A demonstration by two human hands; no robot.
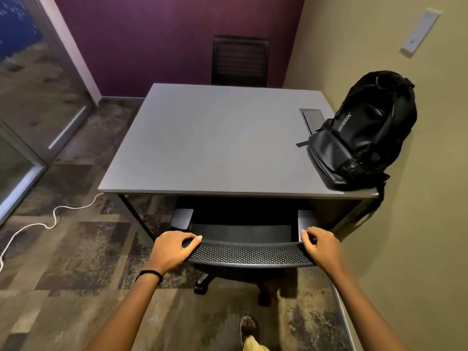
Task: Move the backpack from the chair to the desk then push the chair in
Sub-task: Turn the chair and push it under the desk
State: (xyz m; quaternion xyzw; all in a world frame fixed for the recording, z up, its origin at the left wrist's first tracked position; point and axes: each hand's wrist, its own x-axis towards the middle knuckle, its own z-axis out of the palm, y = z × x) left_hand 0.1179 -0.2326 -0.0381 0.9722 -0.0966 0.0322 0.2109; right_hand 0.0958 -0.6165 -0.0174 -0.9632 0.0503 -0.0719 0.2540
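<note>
backpack: already on the worktop, right near corner, upright, leaning toward the wall; one strap hangs off the edge.
chair: seat partly under the worktop, mesh backrest top toward the person, casters on carpet.
left hand: fingers curled over the backrest's left top corner, holding it.
right hand: fingers wrapped on the right top corner, holding it.
handling: probably light, rolls easily; mesh flexes, so grip the stiff rim.
step: push straight in, even force both sides; armrests look set to pass under the edge.
</note>
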